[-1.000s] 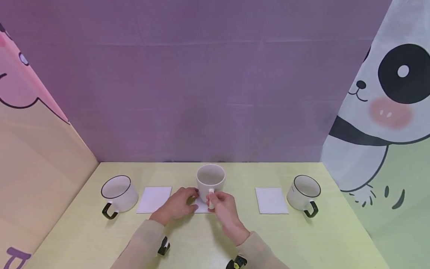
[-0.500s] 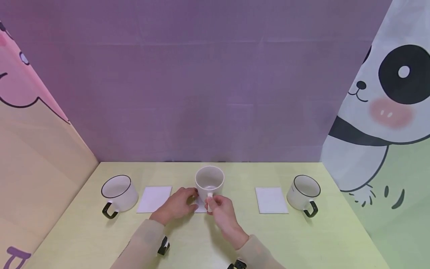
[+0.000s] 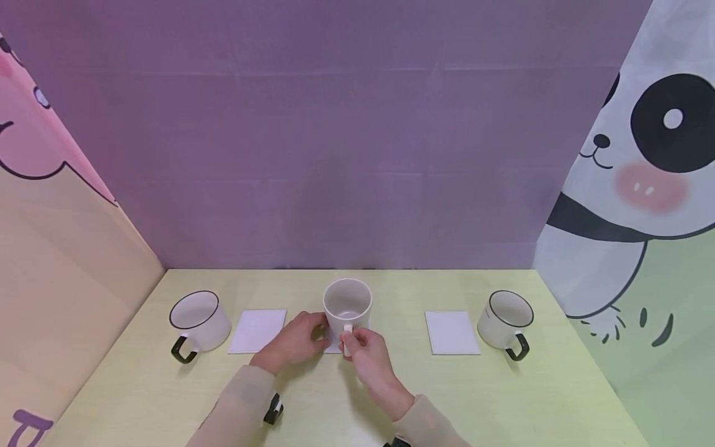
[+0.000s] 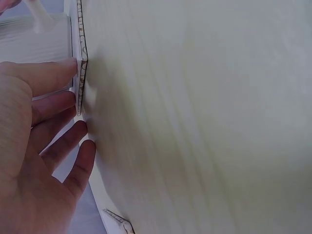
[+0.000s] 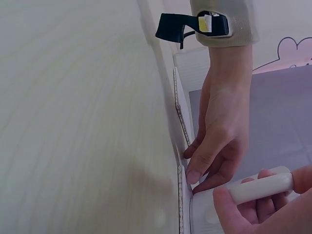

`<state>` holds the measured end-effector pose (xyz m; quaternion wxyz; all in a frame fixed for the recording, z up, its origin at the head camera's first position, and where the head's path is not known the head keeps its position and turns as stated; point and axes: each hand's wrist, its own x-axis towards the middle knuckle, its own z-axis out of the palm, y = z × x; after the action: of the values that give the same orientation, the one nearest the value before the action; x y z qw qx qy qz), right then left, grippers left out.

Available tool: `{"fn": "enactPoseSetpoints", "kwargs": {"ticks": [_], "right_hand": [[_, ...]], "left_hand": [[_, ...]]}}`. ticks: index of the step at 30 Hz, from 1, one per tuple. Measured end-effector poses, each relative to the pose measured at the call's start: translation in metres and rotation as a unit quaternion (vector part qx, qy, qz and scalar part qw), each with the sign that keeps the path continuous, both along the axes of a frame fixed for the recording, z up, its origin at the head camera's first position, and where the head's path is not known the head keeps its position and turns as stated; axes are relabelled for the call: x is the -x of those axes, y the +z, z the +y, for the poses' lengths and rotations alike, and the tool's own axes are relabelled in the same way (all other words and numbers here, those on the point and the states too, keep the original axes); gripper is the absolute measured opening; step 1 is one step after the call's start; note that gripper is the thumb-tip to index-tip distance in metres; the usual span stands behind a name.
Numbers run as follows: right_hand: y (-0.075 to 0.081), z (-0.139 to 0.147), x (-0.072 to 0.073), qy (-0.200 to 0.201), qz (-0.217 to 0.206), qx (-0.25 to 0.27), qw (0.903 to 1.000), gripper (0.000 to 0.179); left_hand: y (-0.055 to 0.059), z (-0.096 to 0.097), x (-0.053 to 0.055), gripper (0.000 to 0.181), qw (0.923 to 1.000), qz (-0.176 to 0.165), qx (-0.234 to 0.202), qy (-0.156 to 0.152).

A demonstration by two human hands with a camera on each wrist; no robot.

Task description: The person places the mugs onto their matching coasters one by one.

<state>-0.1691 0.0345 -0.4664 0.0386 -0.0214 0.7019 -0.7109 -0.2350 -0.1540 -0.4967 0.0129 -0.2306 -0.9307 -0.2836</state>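
A plain white mug (image 3: pixel 347 304) stands upright over the middle white square coaster (image 3: pixel 332 345), its handle toward me. My right hand (image 3: pixel 371 360) pinches the handle (image 5: pixel 263 189) between thumb and fingers. At the left edge of that same coaster is my left hand (image 3: pixel 296 340), its thumb and index finger touching the edge. In the left wrist view the fingers (image 4: pixel 83 163) of this hand are spread and only lightly bent. Most of the middle coaster is hidden under the mug and behind the hands.
Left of centre lies another white coaster (image 3: pixel 257 331), with a black-rimmed mug (image 3: pixel 202 323) beyond it. On the right are a third coaster (image 3: pixel 452 333) and another black-rimmed mug (image 3: pixel 503 323). A purple backdrop (image 3: pixel 357 155) rises behind the pale table (image 3: pixel 313 403).
The plain mug has come down slightly and shifted a little left, toward me, with the right hand on its handle. The left hand has stayed at the coaster's edge.
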Motion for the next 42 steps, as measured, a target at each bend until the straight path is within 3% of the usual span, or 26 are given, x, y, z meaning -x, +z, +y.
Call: {"fn": "enactPoseSetpoints", "kwargs": {"ticks": [10,15,22,28,42], "right_hand": [[0.000,0.007,0.000,0.039,0.024,-0.029,0.9985,0.027],[-0.002,0.014,0.000,0.058,0.039,-0.080,0.9944,0.032],[0.004,0.028,-0.003,0.069,0.074,-0.168,0.9805,0.024],[0.009,0.036,-0.008,0.071,0.125,-0.240,0.9600,0.018],[0.014,0.057,-0.010,0.064,0.159,-0.290,0.9416,0.011]], "left_hand": [[0.000,0.001,0.000,0.030,1.0000,0.001,0.001,-0.003],[0.001,0.001,-0.001,0.035,0.9999,-0.010,0.004,0.005],[0.001,0.000,-0.001,0.035,0.9999,-0.010,0.009,0.009],[0.001,0.000,0.000,0.032,1.0000,-0.003,0.009,0.000],[0.002,0.001,0.001,0.031,0.9999,-0.006,0.007,-0.006]]}}
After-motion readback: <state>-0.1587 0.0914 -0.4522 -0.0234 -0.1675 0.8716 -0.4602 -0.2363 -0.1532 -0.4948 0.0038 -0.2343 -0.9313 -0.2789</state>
